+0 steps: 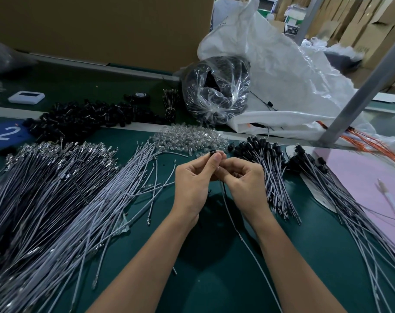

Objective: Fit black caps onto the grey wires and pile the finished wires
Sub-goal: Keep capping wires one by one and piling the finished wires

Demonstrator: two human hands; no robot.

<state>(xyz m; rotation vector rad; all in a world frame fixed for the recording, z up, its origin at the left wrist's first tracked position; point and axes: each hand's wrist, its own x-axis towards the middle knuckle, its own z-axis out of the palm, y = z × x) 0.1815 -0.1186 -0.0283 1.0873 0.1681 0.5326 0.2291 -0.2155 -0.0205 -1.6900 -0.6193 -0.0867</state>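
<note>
While the left hand (192,177) pinches a black cap (213,152) at centre frame and the right hand (241,177) curls round the grey wire (244,242) trailing toward the lower edge, probably to steady its end for fitting, the finished pile (271,170) waits just right.

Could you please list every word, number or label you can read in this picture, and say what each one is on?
"2": white numeral on the blue round marker at the left edge.
Cardboard box, far right: dark print, too blurred to read.
White device: nothing on its screen can be read.
Tape roll: core label too small to read.
</note>
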